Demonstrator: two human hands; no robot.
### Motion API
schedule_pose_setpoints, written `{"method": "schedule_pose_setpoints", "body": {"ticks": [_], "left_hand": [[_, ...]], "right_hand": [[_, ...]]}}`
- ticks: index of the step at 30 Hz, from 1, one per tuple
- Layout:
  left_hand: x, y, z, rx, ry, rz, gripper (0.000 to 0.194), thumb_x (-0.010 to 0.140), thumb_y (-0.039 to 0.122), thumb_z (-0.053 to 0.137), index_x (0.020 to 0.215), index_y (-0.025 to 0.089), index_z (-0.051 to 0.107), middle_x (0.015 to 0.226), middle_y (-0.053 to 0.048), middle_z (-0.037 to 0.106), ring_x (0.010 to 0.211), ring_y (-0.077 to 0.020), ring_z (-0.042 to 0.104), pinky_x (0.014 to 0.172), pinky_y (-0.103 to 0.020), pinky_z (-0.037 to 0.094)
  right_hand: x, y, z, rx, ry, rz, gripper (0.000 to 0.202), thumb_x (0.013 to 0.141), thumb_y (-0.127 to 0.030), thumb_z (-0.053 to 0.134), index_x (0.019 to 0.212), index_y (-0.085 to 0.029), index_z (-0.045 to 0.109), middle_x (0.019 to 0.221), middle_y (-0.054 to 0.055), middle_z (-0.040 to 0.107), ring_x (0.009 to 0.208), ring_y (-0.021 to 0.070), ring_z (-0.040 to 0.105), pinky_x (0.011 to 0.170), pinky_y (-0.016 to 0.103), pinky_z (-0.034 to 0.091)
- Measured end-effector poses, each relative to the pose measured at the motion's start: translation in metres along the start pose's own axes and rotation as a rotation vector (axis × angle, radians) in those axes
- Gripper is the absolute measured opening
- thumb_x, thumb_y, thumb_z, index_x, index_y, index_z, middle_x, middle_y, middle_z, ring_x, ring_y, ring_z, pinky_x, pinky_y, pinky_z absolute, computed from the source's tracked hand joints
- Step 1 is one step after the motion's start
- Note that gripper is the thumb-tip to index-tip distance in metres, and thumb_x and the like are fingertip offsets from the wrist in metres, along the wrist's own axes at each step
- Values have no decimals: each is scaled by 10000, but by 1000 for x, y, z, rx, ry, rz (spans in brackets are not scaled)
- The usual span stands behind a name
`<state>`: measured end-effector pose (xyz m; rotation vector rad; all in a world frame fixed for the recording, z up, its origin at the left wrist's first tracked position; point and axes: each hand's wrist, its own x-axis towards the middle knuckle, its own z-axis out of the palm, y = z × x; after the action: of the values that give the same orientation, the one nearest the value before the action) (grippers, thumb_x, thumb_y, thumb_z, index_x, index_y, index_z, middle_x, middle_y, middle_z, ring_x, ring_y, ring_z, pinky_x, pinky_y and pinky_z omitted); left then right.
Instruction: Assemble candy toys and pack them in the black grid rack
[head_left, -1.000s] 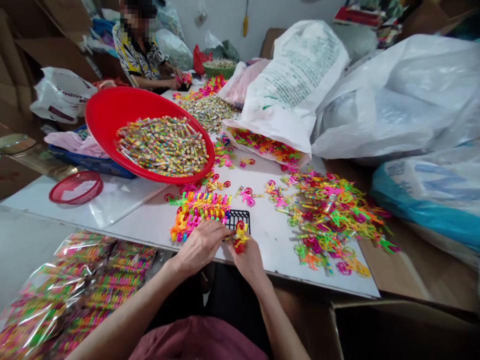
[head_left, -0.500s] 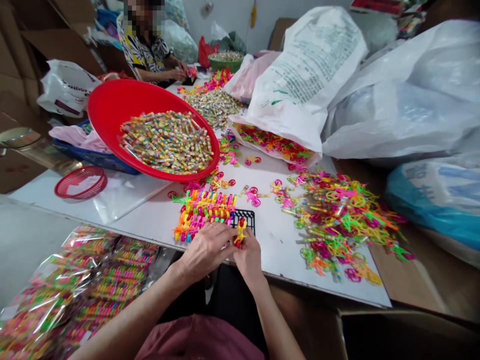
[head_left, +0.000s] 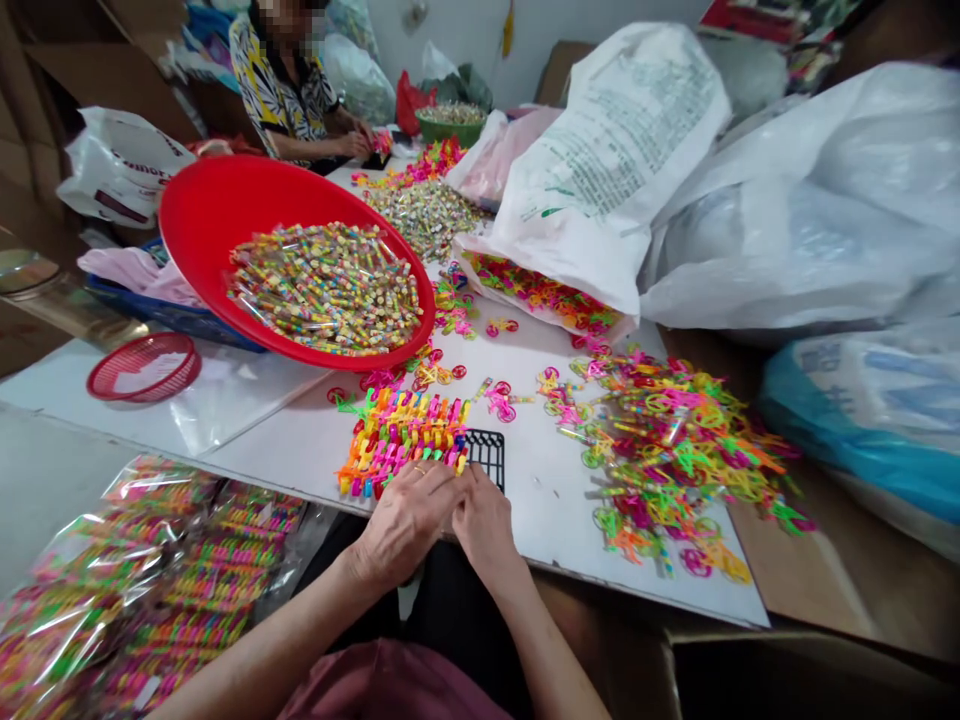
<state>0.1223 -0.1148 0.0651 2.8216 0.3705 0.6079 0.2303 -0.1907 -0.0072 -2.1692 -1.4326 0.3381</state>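
Both hands meet at the near side of a black plastic grid rack [head_left: 491, 452]. Rows of small, bright plastic toy bicycles [head_left: 405, 430] stand packed upright in its left part; the bare grid shows at the right. My left hand [head_left: 411, 515] lies over the front of the rows with fingers bent and pressed together. Against it, my right hand [head_left: 484, 520] is closed, its fingertips touching the left ones. Whatever lies between the fingers is hidden behind the knuckles.
A tilted red basin [head_left: 214, 210] holds wrapped candy tubes. Loose toy bicycles with candy tubes [head_left: 675, 440] are heaped right. A white sack [head_left: 600, 150] spills more toys. Packed bags [head_left: 172, 590] lie below left. A co-worker [head_left: 292, 100] sits across. There is a red basket [head_left: 142, 368].
The yellow and red toy bicycle seen between my hands has gone from sight. My hands have moved left and closed together against the rack's rows. The whole view has shifted slightly.
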Motion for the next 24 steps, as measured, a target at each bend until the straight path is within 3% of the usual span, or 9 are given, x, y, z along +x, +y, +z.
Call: {"method": "schedule_pose_setpoints", "body": {"ticks": [5,9,12,15,20,24], "left_hand": [[-8,-2,1,-5,-5,53,187,884,148,437,986,153,594,888,-68,640,866,-189,583,779,-326,477],[-9,1,-3,61,29,77,167,873,155,469,979,145,598,890,-66,645,874,-194,584,792,-333,469],[9,-1,-15,97,135,58,184,867,195,494,1013,150,596,939,-73,637,888,-205,578,830,-374,446],[40,-11,-26,40,206,-33,214,855,226,519,1049,168,590,991,-72,615,927,-202,565,847,-362,438],[72,-29,-11,0,-137,19,170,847,134,476,938,151,619,825,-51,607,821,-179,576,781,-309,472],[67,-33,4,-31,-154,25,204,851,90,436,931,158,612,806,-48,594,814,-169,565,767,-286,468]], "right_hand": [[26,34,-46,187,-188,-166,164,821,-138,471,920,-192,590,829,21,609,729,146,565,654,242,448],[83,58,-87,-142,28,-14,257,806,-71,456,1001,-161,598,1034,102,575,920,196,551,775,291,420],[110,65,-91,-273,42,72,212,766,-46,485,890,-148,625,1009,135,572,942,225,538,726,290,414],[104,67,-79,-213,90,138,137,788,-139,508,863,-161,621,919,109,602,827,199,563,660,273,403],[64,57,-63,335,215,276,200,702,-355,616,782,-172,609,636,-10,585,566,131,510,545,231,365],[48,37,-61,743,217,224,236,679,-393,620,695,-164,563,523,-56,485,482,97,422,475,207,332]]}}
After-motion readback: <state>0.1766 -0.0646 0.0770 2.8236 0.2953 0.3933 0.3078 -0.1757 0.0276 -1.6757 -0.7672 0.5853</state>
